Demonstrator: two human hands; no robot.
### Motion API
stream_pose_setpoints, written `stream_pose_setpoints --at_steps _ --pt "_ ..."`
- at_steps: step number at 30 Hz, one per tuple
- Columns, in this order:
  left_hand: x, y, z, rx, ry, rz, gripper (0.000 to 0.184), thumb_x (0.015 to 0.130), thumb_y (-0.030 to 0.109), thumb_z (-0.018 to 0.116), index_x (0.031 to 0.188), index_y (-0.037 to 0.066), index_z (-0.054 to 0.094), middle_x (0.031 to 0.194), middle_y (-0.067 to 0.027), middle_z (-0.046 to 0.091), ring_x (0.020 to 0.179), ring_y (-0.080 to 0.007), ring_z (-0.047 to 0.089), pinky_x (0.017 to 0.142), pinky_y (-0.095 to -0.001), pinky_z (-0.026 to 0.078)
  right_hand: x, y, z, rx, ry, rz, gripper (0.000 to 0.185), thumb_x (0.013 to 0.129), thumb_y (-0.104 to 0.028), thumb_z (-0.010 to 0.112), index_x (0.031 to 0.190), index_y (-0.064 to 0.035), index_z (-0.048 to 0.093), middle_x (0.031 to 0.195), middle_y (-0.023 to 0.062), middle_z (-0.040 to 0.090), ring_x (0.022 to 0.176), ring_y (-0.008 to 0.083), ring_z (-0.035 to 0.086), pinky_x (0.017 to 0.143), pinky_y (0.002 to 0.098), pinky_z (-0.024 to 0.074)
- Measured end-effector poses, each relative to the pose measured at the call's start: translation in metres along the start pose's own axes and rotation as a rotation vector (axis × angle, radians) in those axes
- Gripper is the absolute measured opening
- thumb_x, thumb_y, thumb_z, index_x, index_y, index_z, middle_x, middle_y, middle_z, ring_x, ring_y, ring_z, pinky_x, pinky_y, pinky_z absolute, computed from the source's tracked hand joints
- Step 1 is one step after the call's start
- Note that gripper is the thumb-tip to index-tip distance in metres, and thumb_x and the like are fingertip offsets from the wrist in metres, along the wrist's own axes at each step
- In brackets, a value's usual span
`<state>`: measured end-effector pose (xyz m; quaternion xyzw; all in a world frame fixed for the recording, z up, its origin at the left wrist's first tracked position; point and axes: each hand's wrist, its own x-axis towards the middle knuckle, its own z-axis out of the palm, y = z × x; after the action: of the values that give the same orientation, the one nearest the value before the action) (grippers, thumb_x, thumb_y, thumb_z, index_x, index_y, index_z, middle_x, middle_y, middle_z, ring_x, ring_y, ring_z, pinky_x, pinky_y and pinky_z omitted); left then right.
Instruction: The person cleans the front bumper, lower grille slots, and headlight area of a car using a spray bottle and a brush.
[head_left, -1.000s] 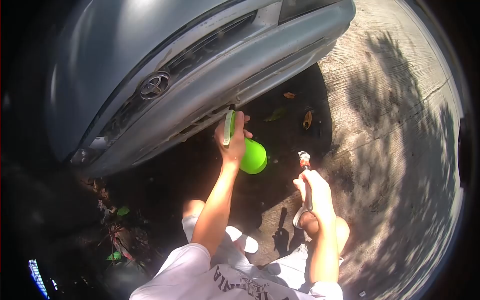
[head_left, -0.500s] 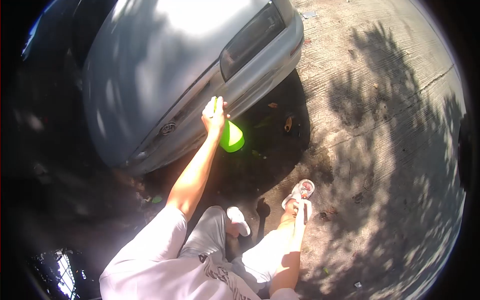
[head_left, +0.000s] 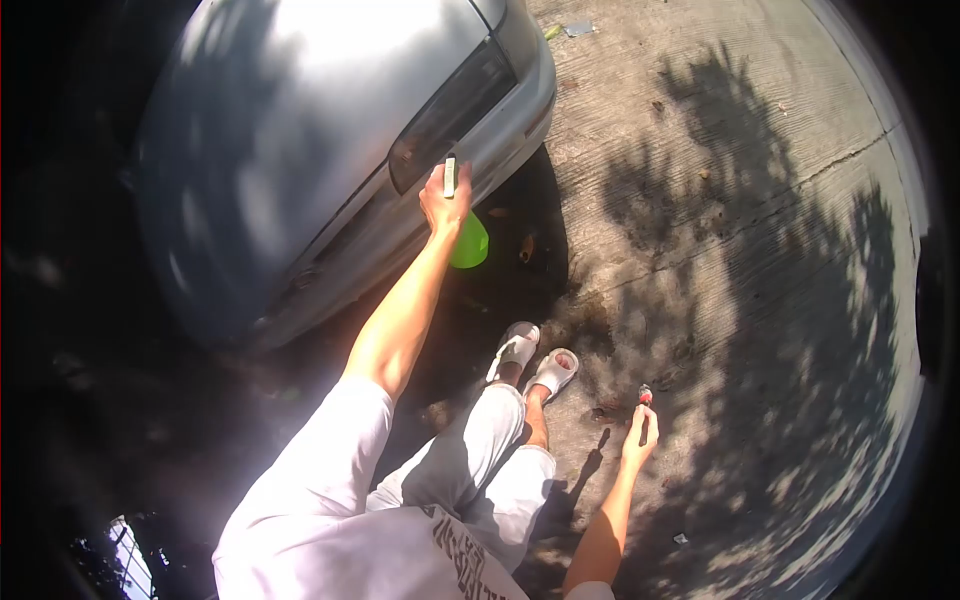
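My left hand is closed around the neck of a bright green spray bottle, its pale top showing above the fingers. The bottle is held close to the dark lamp of a silver car; whether it touches the body I cannot tell. Low on the right, my right hand grips a small slim tool with a dark handle, a red band and a pale tip, too small to name. That hand is over the concrete, away from the car.
My feet in light slip-on sandals stand on ridged concrete ground near the car's bumper. Dry leaves lie in the car's shadow. Tree shadows cross the ground, and a crack runs through it at the right.
My left hand has moved slightly up and right along the car with the spray bottle. My right hand has swung out to the right from my leg. My feet have come together.
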<state>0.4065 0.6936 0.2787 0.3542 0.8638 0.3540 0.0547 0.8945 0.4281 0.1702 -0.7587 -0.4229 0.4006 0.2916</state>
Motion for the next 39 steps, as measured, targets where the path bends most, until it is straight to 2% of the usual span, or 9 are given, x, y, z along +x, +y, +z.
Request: stream_pose_setpoints --at_steps 7,15,21,22,24,27,33,37,39 --pt "-0.001 0.025 0.026 -0.115 -0.1 -0.12 0.027 0.092 0.03 0.066 0.088 0.003 0.064 0.061 -0.0075 0.063 0.052 -0.0186 0.064 0.055 -0.0336 0.049 0.093 -0.162 0.083 0.352 -0.339 0.001 0.038 0.105 -0.034 0.044 0.096 -0.0037 0.066 0.093 0.0047 0.068 0.081 0.0133 0.063 0.072 0.0277 0.0476" --pt "-0.076 -0.01 0.002 -0.269 0.031 -0.388 0.021 0.096 0.019 0.062 0.098 -0.001 0.065 0.086 -0.0077 0.07 0.052 -0.0115 0.06 0.05 -0.0262 0.049 0.201 -0.395 0.273 0.95 -0.684 -0.233 0.025 0.096 -0.012 0.044 0.083 0.0031 0.058 0.09 0.0134 0.065 0.086 0.0195 0.064 0.084 0.0325 0.0505" --pt "-0.104 -0.009 -0.012 0.045 0.007 -0.425 0.018 0.094 0.018 0.065 0.101 0.001 0.066 0.074 -0.0072 0.068 0.052 -0.0123 0.061 0.049 -0.0272 0.05 0.11 -0.375 0.321 0.881 -1.07 -0.108 0.02 0.091 -0.01 0.047 0.078 0.0032 0.056 0.089 0.014 0.065 0.074 0.0195 0.065 0.07 0.0307 0.0532" --pt "-0.105 -0.011 -0.009 -0.051 0.001 -0.631 0.017 0.094 0.016 0.065 0.101 0.001 0.066 0.075 -0.0072 0.068 0.052 -0.0126 0.062 0.049 -0.0274 0.05 0.13 -0.384 0.311 0.89 -1.052 -0.118 0.021 0.09 -0.011 0.047 0.077 0.0026 0.055 0.089 0.0149 0.065 0.076 0.02 0.064 0.074 0.0318 0.0528" --pt "-0.104 -0.012 -0.002 -0.114 0.044 -0.6 0.015 0.095 0.014 0.064 0.101 0.0 0.065 0.077 -0.0074 0.069 0.052 -0.0123 0.062 0.049 -0.0267 0.049 0.189 -0.395 0.299 1.016 -0.835 -0.045 0.016 0.09 -0.011 0.041 0.079 -0.002 0.048 0.1 0.0226 0.063 0.085 0.0243 0.061 0.083 0.0359 0.0504" --pt "-0.103 -0.011 0.016 -0.226 0.114 -0.588 0.014 0.096 0.012 0.061 0.102 0.0 0.064 0.089 -0.0092 0.073 0.052 -0.0108 0.061 0.051 -0.0254 0.048 0.244 -0.404 0.295 1.137 -0.701 -0.064 0.016 0.088 -0.01 0.039 0.077 -0.0016 0.045 0.097 0.0212 0.06 0.078 0.0216 0.056 0.077 0.0354 0.0495" --pt "-0.117 0.0 0.071 -0.39 0.335 -0.647 0.014 0.1 0.012 0.056 0.105 0.001 0.064 0.103 -0.0087 0.072 0.054 -0.0077 0.056 0.051 -0.0252 0.045 0.182 -0.363 0.312 1.044 -1.144 0.101 0.013 0.085 -0.007 0.04 0.077 0.0002 0.047 0.093 0.0189 0.059 0.076 0.0219 0.055 0.075 0.0354 0.0486" --pt "-0.129 0.001 0.109 -0.466 0.398 -0.697 0.013 0.1 0.011 0.056 0.105 0.002 0.063 0.104 -0.0074 0.071 0.055 -0.007 0.055 0.051 -0.0236 0.044 0.277 -0.38 0.28 1.097 -0.893 -0.117 0.018 0.096 -0.021 0.039 0.081 -0.0093 0.04 0.092 0.0166 0.057 0.077 0.0196 0.052 0.078 0.0362 0.0471" --pt "-0.133 -0.008 0.133 -0.649 0.41 -0.679 0.015 0.101 0.014 0.055 0.107 0.002 0.062 0.107 -0.0072 0.069 0.055 -0.0079 0.054 0.052 -0.0228 0.045 0.271 -0.384 0.298 1.061 -1.045 -0.117 0.017 0.096 -0.02 0.039 0.083 -0.0088 0.041 0.092 0.0161 0.055 0.075 0.0199 0.051 0.077 0.037 0.0473"
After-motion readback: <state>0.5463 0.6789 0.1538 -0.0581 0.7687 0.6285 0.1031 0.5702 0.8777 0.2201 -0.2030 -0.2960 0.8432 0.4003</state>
